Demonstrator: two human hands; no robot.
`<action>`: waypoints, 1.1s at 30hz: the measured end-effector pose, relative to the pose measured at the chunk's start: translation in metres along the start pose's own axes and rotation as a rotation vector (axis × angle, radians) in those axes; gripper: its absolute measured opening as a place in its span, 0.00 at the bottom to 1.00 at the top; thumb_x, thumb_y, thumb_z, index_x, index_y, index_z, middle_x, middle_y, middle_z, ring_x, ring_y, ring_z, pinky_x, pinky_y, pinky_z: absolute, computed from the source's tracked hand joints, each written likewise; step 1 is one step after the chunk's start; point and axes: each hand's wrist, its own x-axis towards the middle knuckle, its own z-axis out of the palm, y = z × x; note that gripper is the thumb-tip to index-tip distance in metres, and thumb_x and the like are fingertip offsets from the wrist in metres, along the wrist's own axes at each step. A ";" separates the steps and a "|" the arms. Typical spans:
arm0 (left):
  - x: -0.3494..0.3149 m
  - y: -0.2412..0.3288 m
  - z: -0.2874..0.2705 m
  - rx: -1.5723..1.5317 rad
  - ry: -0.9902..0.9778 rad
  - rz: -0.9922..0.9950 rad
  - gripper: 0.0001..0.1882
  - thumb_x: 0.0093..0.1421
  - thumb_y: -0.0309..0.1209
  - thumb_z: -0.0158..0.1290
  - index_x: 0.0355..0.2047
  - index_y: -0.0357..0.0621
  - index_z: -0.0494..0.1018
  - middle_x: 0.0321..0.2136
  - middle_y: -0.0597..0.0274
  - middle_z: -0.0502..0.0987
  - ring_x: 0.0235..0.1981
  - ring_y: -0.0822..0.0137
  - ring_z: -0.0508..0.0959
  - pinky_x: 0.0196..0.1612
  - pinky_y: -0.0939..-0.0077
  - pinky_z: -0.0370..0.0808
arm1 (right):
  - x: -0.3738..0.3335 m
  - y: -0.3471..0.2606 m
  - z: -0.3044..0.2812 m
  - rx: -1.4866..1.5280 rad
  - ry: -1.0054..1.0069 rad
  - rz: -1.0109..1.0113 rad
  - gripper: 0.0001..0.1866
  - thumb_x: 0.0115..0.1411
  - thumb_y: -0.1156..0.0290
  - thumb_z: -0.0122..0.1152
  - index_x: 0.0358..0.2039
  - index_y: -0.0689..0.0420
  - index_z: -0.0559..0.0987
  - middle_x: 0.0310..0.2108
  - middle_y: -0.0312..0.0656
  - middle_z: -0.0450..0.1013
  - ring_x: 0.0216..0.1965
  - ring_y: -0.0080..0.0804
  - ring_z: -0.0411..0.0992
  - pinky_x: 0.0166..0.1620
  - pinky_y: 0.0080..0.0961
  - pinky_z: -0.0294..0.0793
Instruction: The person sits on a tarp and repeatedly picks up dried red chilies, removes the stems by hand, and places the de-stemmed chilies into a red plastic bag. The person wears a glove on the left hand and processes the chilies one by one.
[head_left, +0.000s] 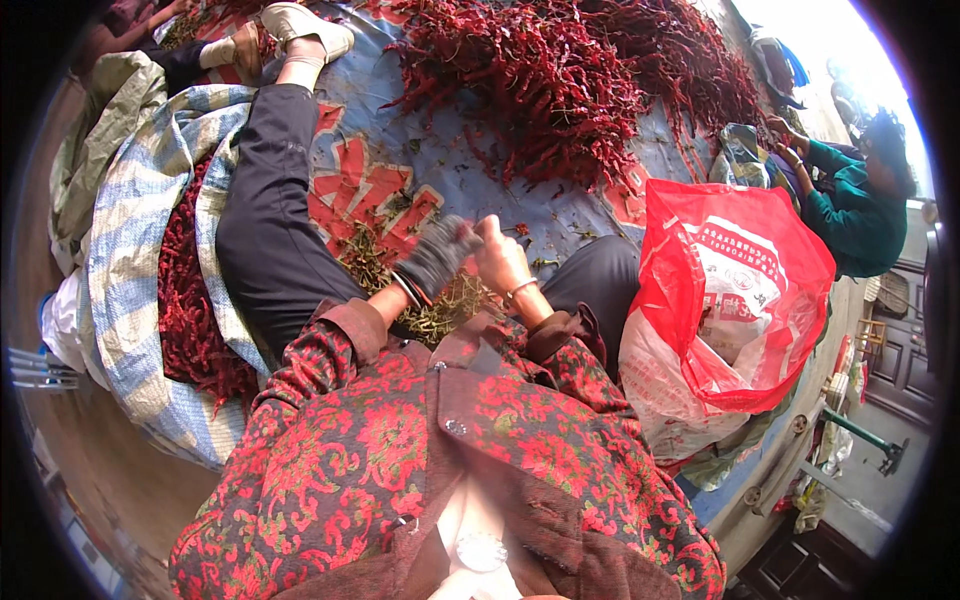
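Observation:
My left hand [438, 258], in a dark grey glove, is closed and slightly blurred, its fingertips close to my right hand. My bare right hand [503, 262], with a bracelet at the wrist, is closed in a pinch. Whatever lies between the fingers is too small to make out. Below both hands, between my legs, lies a heap of dry greenish-brown stems [440, 312]. Beyond them a large pile of dried red chillies [530, 90] covers the far part of the blue and red sheet [500, 212].
At my left a blue-and-white checked sack [130, 300] gapes around more red chillies [185, 310]. A red and white plastic bag [665, 260] stands open by my right knee. A person in green [855, 205] sits at the far right; another person's arm [125, 38] shows at the far left.

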 end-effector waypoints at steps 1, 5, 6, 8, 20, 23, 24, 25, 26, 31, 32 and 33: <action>0.000 0.000 0.004 0.275 -0.032 0.088 0.16 0.59 0.41 0.54 0.32 0.40 0.69 0.24 0.55 0.72 0.26 0.61 0.71 0.32 0.65 0.69 | 0.006 0.000 -0.001 -0.009 0.009 0.012 0.18 0.52 0.75 0.53 0.43 0.54 0.60 0.25 0.60 0.73 0.30 0.62 0.72 0.34 0.52 0.71; 0.007 0.023 -0.009 0.251 -0.038 -0.050 0.13 0.60 0.39 0.52 0.31 0.40 0.68 0.23 0.52 0.71 0.26 0.60 0.72 0.32 0.66 0.69 | 0.034 -0.007 0.004 -0.072 0.119 0.233 0.16 0.52 0.74 0.51 0.42 0.53 0.62 0.28 0.62 0.74 0.33 0.62 0.73 0.37 0.52 0.72; 0.005 0.028 0.001 0.015 -0.077 0.136 0.11 0.60 0.36 0.52 0.32 0.40 0.68 0.22 0.54 0.71 0.26 0.61 0.71 0.31 0.66 0.69 | 0.050 0.026 0.011 -0.111 0.197 0.345 0.14 0.54 0.71 0.50 0.42 0.53 0.63 0.28 0.61 0.74 0.33 0.61 0.74 0.37 0.52 0.72; -0.003 0.014 -0.001 0.099 -0.090 0.097 0.09 0.59 0.32 0.53 0.33 0.40 0.68 0.22 0.57 0.71 0.26 0.62 0.72 0.32 0.68 0.71 | 0.062 0.049 -0.002 -0.144 0.183 0.325 0.14 0.57 0.67 0.50 0.43 0.54 0.64 0.28 0.59 0.74 0.33 0.61 0.73 0.36 0.50 0.71; 0.016 0.010 -0.024 -0.532 0.148 -0.719 0.12 0.59 0.42 0.54 0.37 0.50 0.71 0.24 0.69 0.75 0.17 0.79 0.70 0.18 0.82 0.66 | 0.066 0.053 -0.023 -0.146 0.177 0.180 0.12 0.55 0.60 0.56 0.34 0.53 0.73 0.32 0.53 0.74 0.36 0.56 0.73 0.38 0.45 0.72; 0.017 0.018 -0.016 -0.496 0.082 -0.651 0.16 0.58 0.42 0.55 0.42 0.48 0.71 0.27 0.68 0.76 0.22 0.76 0.73 0.23 0.80 0.71 | 0.028 0.028 -0.018 0.056 0.088 0.087 0.10 0.56 0.63 0.56 0.34 0.55 0.71 0.28 0.54 0.74 0.33 0.58 0.73 0.36 0.47 0.71; 0.017 0.014 -0.015 -0.512 0.039 -0.641 0.15 0.59 0.42 0.55 0.41 0.47 0.72 0.27 0.69 0.76 0.23 0.75 0.73 0.24 0.80 0.71 | 0.017 0.016 -0.015 0.129 0.067 0.003 0.10 0.56 0.64 0.56 0.35 0.55 0.70 0.26 0.55 0.74 0.32 0.58 0.73 0.35 0.47 0.71; 0.018 0.003 -0.013 -0.530 -0.004 -0.629 0.15 0.59 0.41 0.55 0.41 0.47 0.72 0.28 0.69 0.76 0.24 0.75 0.74 0.25 0.79 0.72 | 0.010 0.010 -0.010 0.150 -0.005 -0.036 0.11 0.56 0.66 0.55 0.37 0.56 0.68 0.26 0.56 0.74 0.31 0.59 0.73 0.34 0.47 0.71; 0.018 -0.011 -0.012 -0.545 -0.042 -0.618 0.14 0.59 0.41 0.55 0.40 0.46 0.72 0.28 0.70 0.76 0.25 0.74 0.74 0.26 0.78 0.72 | 0.007 0.003 -0.004 0.173 -0.081 -0.078 0.12 0.57 0.67 0.54 0.38 0.57 0.66 0.26 0.57 0.73 0.31 0.59 0.72 0.33 0.48 0.71; 0.014 -0.006 -0.010 0.400 0.175 0.186 0.11 0.57 0.37 0.54 0.33 0.43 0.71 0.25 0.49 0.74 0.28 0.51 0.75 0.31 0.63 0.71 | 0.018 -0.010 0.005 -0.022 -0.074 0.084 0.12 0.55 0.70 0.53 0.36 0.60 0.64 0.26 0.60 0.73 0.30 0.61 0.72 0.32 0.48 0.70; 0.015 0.006 -0.009 0.374 0.185 0.215 0.11 0.57 0.37 0.54 0.32 0.43 0.71 0.25 0.49 0.74 0.28 0.51 0.74 0.32 0.63 0.70 | 0.021 -0.015 -0.005 0.014 -0.071 0.191 0.12 0.56 0.69 0.52 0.37 0.60 0.64 0.27 0.60 0.73 0.31 0.60 0.73 0.33 0.48 0.71; 0.017 0.015 -0.007 0.347 0.196 0.244 0.11 0.57 0.37 0.54 0.31 0.43 0.70 0.25 0.50 0.73 0.29 0.50 0.74 0.32 0.62 0.70 | 0.031 0.026 0.015 -0.103 0.030 0.186 0.10 0.56 0.71 0.49 0.36 0.62 0.63 0.26 0.60 0.74 0.29 0.58 0.74 0.32 0.50 0.72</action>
